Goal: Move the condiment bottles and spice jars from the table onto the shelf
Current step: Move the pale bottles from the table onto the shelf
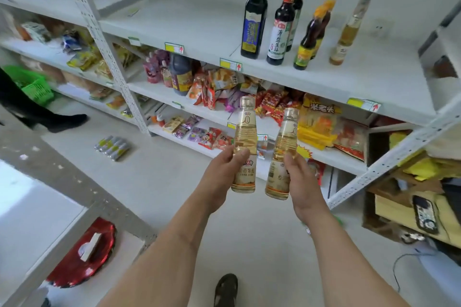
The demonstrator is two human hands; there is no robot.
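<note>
My left hand grips a clear bottle of pale yellow vinegar by its lower half, held upright. My right hand grips a second, matching vinegar bottle, tilted slightly. Both are held in front of the white shelf unit, below its upper board. On that board stand a tall dark bottle with a blue label, two dark soy sauce bottles, two brown bottles with yellow caps and one more pale vinegar bottle.
Lower shelves hold snack packets and a dark jug. A pack of tubes lies on the floor. A person's dark leg and a green basket are at the left. Cardboard boxes sit at the right.
</note>
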